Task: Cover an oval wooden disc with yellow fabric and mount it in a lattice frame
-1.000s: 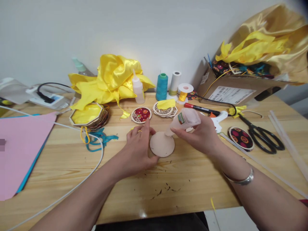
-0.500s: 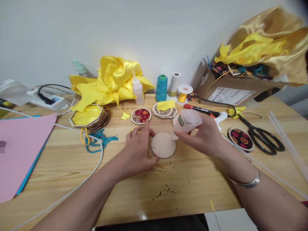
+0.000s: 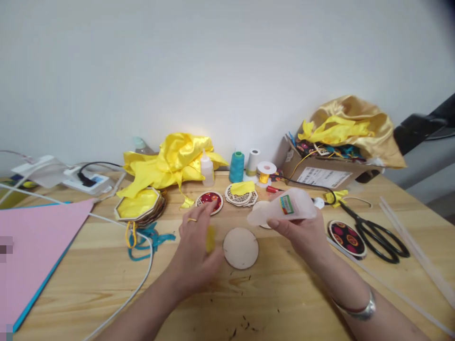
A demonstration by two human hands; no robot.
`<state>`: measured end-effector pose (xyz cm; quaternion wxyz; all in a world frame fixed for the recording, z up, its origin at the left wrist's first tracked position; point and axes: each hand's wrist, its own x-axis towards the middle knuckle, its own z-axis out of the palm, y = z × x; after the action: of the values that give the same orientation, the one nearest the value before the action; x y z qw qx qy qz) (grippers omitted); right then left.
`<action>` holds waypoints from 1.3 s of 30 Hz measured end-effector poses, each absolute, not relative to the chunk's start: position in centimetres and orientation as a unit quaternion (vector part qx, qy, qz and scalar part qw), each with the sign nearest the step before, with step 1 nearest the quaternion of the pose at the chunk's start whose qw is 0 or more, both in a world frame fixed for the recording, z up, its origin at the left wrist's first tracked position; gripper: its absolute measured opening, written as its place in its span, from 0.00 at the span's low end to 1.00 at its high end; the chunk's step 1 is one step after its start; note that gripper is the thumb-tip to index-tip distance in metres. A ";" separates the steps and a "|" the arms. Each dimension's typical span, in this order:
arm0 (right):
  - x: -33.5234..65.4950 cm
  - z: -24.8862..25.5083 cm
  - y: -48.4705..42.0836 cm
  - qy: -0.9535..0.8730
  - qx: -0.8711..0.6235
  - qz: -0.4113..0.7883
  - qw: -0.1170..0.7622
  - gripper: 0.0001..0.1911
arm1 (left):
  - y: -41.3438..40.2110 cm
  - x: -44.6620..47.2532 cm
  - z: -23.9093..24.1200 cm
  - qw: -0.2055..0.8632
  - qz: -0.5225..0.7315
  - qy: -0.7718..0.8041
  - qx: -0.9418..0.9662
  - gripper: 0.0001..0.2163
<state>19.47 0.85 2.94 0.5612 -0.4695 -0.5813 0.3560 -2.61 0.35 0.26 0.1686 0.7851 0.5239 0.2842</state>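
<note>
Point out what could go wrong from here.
The squeeze bottle, tipped over in the right grip, might drip onto the wooden tabletop. Dark specks lie near the pale round disc and, if loose, could stick to any wet spot. The left grip, close beside that disc, could nudge it, as nothing visible holds it down.

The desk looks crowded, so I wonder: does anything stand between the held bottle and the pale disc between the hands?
Nothing visible stands between the bottle in the right hand and the disc; the left hand is beside it.
</note>
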 end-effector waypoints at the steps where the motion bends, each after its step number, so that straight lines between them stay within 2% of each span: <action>1: 19.3 3.1 0.7 -0.570 -0.474 0.364 0.564 0.17 | 0.5 -2.8 0.3 0.147 0.318 0.539 0.766 0.29; 6: 18.4 3.8 0.8 -0.510 -0.443 0.481 0.559 0.23 | 1.0 -3.2 0.6 0.084 0.380 0.588 0.709 0.16; 12: 17.3 4.0 2.2 -0.507 -0.371 0.539 0.561 0.25 | 0.8 -3.0 0.6 0.091 0.392 0.576 0.711 0.13; 16: 16.6 4.2 2.7 -0.559 -0.288 0.578 0.520 0.34 | 0.7 -2.8 0.5 0.105 0.400 0.561 0.717 0.12; 17: 16.3 4.1 3.0 -0.563 -0.270 0.586 0.516 0.34 | 0.7 -2.7 0.4 0.112 0.402 0.559 0.717 0.13; 19: 15.6 3.9 3.7 -0.551 -0.253 0.591 0.533 0.27 | 0.7 -2.7 0.2 0.122 0.410 0.552 0.716 0.13; 21: 14.7 3.5 4.7 -0.531 -0.272 0.571 0.564 0.17 | 0.7 -2.7 -0.2 0.113 0.424 0.542 0.716 0.12; 23: 13.7 3.1 5.8 -0.540 -0.323 0.513 0.584 0.12 | 0.8 -2.8 -0.5 0.098 0.438 0.532 0.718 0.13; 27: 12.2 2.5 7.7 -0.571 -0.403 0.396 0.595 0.14 | 0.9 -3.1 -0.6 0.084 0.459 0.522 0.714 0.14; 31: 11.1 2.4 9.1 -0.629 -0.461 0.334 0.530 0.23 | 0.7 -3.1 -0.1 0.084 0.489 0.521 0.695 0.16; 34: 10.4 2.3 10.2 -0.670 -0.516 0.259 0.467 0.16 | 0.5 -3.1 0.2 0.084 0.504 0.522 0.683 0.17; 39: 9.5 1.7 12.1 -0.678 -0.574 0.185 0.420 0.07 | 0.5 -3.2 0.3 0.077 0.527 0.527 0.663 0.16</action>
<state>9.52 12.09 1.65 0.4199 -0.5744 -0.6779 0.1849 -3.16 0.52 0.27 0.0766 0.6625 0.5268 0.5270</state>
